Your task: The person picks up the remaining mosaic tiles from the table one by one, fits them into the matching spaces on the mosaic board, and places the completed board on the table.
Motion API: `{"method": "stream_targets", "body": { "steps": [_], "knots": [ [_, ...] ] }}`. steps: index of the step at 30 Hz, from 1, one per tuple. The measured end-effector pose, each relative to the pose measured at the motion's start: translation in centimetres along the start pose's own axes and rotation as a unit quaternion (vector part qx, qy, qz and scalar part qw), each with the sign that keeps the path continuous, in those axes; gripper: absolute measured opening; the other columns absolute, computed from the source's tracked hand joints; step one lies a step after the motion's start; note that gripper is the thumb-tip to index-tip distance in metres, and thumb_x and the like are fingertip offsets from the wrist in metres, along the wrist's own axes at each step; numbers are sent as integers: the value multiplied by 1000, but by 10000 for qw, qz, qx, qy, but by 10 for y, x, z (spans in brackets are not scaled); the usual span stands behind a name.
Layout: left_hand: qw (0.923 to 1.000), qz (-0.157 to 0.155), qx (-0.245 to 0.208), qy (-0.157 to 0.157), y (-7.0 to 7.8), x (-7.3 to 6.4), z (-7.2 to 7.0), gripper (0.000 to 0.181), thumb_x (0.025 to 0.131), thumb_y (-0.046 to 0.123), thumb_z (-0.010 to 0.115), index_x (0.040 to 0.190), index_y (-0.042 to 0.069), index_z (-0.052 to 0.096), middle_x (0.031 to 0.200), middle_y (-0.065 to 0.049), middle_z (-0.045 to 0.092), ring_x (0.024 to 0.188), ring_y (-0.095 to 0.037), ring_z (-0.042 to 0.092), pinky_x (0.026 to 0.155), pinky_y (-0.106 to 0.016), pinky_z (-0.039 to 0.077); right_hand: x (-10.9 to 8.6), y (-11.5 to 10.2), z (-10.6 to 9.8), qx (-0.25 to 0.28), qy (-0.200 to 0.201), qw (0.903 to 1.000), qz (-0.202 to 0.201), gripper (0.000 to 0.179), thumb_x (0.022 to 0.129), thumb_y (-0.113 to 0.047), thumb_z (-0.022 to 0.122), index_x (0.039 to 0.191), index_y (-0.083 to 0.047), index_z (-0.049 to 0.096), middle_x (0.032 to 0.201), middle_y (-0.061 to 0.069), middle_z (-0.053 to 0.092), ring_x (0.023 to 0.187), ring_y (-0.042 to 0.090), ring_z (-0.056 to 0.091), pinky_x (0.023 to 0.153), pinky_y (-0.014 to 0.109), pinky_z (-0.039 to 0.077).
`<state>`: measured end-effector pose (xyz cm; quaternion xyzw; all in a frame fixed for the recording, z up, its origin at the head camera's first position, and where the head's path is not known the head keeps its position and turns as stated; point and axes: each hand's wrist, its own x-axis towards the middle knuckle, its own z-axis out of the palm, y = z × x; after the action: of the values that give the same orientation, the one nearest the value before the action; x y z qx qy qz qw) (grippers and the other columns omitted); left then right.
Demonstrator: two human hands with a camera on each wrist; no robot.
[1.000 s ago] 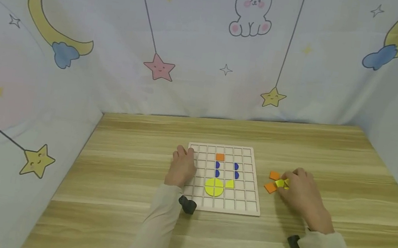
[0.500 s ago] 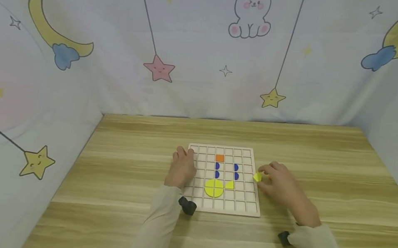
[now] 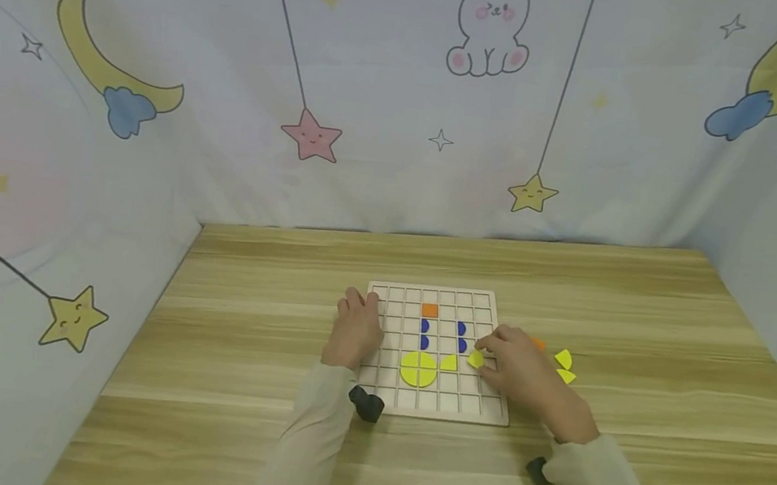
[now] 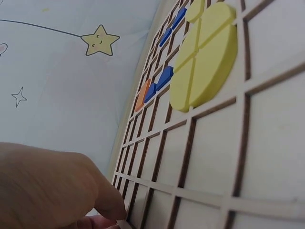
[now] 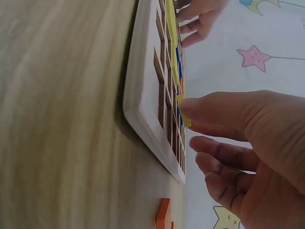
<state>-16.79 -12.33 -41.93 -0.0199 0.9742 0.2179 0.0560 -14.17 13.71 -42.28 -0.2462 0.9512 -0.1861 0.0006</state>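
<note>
My left hand [image 3: 356,332] grips the left edge of a pale wooden grid board [image 3: 494,406]; in the left wrist view its thumb [image 4: 107,198] lies at the rim. Over the board's right part, my right hand [image 3: 526,375] pinches a yellow quarter-circle tile [image 3: 475,360] between thumb and fingertip. Four-part yellow tiles [image 3: 411,360] form a full disc on the grid, with a single yellow quarter tile [image 3: 449,363] to its right. Blue half-circle tiles [image 3: 424,342] stand in two short columns above. An orange square tile [image 3: 429,311] tops the left column.
Right of the board, partly behind my right hand, lie loose yellow tiles [image 3: 563,358] and an orange tile [image 3: 537,342]. The wood-grain table [image 3: 225,418] meets a printed curtain [image 3: 380,192] at its back. Dark wrist-camera mounts [image 3: 366,403] stick out from the sleeves.
My right hand picked up a yellow quarter-circle tile from the loose pile and carried it left, over the board. The left hand has stayed at the board's edge.
</note>
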Motion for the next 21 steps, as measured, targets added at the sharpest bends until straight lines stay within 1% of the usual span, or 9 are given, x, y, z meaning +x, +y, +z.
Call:
{"method": "stream_targets", "body": {
  "steps": [3,6,13,15,17,19,21],
  "knots": [
    [10000,25,-18,7,1,-1,-1,26,96,5,45,121,0,45,111,-17,34,98,-31,35,75,-37,39,-1,-1,2,119,-38,9999,-81,17,84,-14,71,100,-11,72,96,-1,58,85,14,50,74,31,46],
    [10000,27,19,-5,1,-2,-1,25,96,5,46,120,0,45,110,-16,34,98,-31,34,74,-36,38,-2,-2,3,261,-92,9996,-90,11,86,-12,68,96,-12,73,95,-3,57,85,13,48,74,29,45],
    [10000,12,15,-48,1,-1,-1,24,95,5,46,119,1,45,112,-17,34,99,-31,34,75,-37,39,-2,-5,5,217,-137,9997,-13,13,88,-14,65,98,-11,72,96,-4,57,86,12,47,75,29,44],
    [10000,6,13,-46,1,0,-1,25,95,5,47,120,0,44,113,-17,34,100,-32,35,77,-38,39,-3,-5,4,270,-154,9995,-5,14,89,-14,63,99,-10,72,97,-3,58,87,13,48,76,30,45],
    [10000,14,38,-47,1,0,-1,26,95,5,47,121,0,44,115,-18,34,101,-32,35,78,-38,40,-5,-3,2,292,-137,9994,88,15,90,-15,62,101,-10,71,99,-1,58,88,14,51,75,30,47],
    [10000,22,73,-56,1,0,-1,28,94,5,48,122,0,44,116,-19,34,102,-33,35,78,-39,41,-7,1,-2,305,-21,9994,168,16,90,-14,62,102,-8,70,99,1,60,90,17,54,76,33,48],
    [9999,20,86,-69,1,0,-1,30,94,5,49,123,0,44,117,-19,34,103,-33,35,78,-39,41,-9,8,-7,207,149,9992,294,16,89,-14,63,102,-6,69,98,4,61,90,20,56,77,36,50]
  ]
}}
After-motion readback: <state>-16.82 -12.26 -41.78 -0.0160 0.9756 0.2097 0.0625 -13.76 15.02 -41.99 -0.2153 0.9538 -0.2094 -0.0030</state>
